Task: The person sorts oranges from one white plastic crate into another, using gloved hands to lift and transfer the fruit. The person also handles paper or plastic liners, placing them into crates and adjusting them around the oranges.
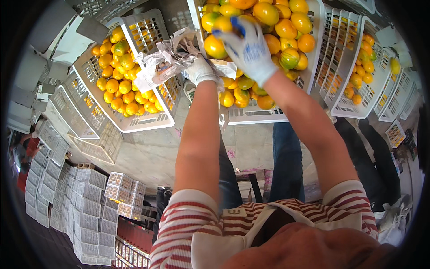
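Both hands wear white knit gloves. My left hand (199, 69) holds a bunch of crumpled printed paper (169, 57) at the near left corner of a white plastic crate (253, 116). My right hand (250, 47), in a glove with blue fingertips, reaches over the orange citrus fruits (265, 13) in that crate. It is blurred, its fingers bent around an orange fruit (222, 24); how firmly they hold it is unclear. A large yellow-green fruit (215, 47) lies just below those fingers. More fruits lie under my forearm.
A tilted white crate of small oranges (147, 129) stands on the left, with other crates behind it. Further fruit crates (356, 116) stand on the right, near another person's dark-trousered legs (376, 161). Stacked crates (87, 208) fill the lower left. A person (22, 153) is at the far left.
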Demonstrator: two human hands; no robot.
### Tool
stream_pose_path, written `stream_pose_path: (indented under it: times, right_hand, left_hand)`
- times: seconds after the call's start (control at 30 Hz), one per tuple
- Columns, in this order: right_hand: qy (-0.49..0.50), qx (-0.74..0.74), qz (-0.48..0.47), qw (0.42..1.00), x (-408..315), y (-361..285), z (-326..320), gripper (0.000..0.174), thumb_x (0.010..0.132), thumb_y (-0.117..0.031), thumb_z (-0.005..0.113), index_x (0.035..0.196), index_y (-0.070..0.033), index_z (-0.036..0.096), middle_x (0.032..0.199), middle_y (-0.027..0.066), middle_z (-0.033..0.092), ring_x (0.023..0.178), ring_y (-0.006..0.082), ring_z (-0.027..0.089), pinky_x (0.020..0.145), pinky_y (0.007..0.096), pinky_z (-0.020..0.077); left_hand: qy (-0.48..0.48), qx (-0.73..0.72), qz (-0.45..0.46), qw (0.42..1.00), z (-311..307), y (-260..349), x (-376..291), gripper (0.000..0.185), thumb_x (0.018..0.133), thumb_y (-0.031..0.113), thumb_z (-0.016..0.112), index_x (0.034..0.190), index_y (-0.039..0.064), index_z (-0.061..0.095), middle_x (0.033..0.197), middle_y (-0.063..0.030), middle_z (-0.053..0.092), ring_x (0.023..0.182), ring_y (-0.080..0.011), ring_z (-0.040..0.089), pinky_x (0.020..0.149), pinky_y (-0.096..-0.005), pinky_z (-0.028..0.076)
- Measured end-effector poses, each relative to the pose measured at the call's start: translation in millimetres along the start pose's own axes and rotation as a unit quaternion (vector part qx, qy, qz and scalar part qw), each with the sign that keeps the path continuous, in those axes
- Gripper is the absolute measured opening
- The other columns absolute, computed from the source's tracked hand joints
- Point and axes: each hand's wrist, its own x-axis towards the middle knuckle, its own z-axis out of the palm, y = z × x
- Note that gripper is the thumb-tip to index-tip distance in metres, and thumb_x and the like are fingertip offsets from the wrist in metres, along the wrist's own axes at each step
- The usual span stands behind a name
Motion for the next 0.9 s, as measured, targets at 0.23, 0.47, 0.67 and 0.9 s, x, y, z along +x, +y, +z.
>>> stream_pose_path:
  times: [0.23, 0.47, 0.67, 0.9]
  right_hand:
    - [-0.285, 0.072, -0.157, 0.943, -94, 16, -104, 0.018, 0.083, -0.017, 0.062, 0.101, -0.013, 0.065, 0.093, 0.0099, 0.060, 0.082, 0.0279, 0.062, 0.075, 0.0407, 0.0514]
    - [-0.137, -0.257, 0.122, 0.949, 82, 145, -66, 0.052, 0.093, -0.046, 0.051, 0.133, -0.013, 0.053, 0.137, 0.0193, 0.052, 0.132, 0.0422, 0.041, 0.107, 0.0541, 0.0335]
    - [-0.040, -0.185, 0.014, 0.982, 23, 134, -68, 0.047, 0.091, -0.035, 0.061, 0.127, -0.004, 0.055, 0.121, 0.0220, 0.060, 0.114, 0.0387, 0.055, 0.099, 0.0444, 0.0435]
    - [-0.211, -0.202, 0.064, 0.954, -194, 57, -52, 0.062, 0.091, -0.047, 0.061, 0.137, -0.008, 0.048, 0.123, 0.0214, 0.054, 0.121, 0.0431, 0.049, 0.097, 0.0572, 0.0425]
  left_hand:
    - [0.016, 0.162, 0.401, 0.902, -80, 48, 62, 0.049, 0.093, 0.030, 0.057, 0.136, 0.008, 0.052, 0.130, -0.0180, 0.059, 0.109, -0.0278, 0.063, 0.087, -0.0379, 0.052]
    - [-0.254, 0.194, 0.577, 0.752, -45, 208, 60, 0.055, 0.081, 0.042, 0.061, 0.120, 0.004, 0.067, 0.131, -0.0232, 0.058, 0.121, -0.0327, 0.057, 0.102, -0.0397, 0.045]
    - [-0.307, 0.297, 0.518, 0.741, -54, 169, 28, 0.057, 0.082, 0.041, 0.056, 0.127, 0.007, 0.063, 0.136, -0.0238, 0.054, 0.133, -0.0371, 0.044, 0.113, -0.0431, 0.033]
    - [-0.386, 0.351, 0.411, 0.748, -99, -33, -98, 0.063, 0.081, 0.032, 0.057, 0.135, 0.000, 0.053, 0.155, -0.0154, 0.031, 0.145, -0.0336, 0.025, 0.119, -0.0559, 0.012]
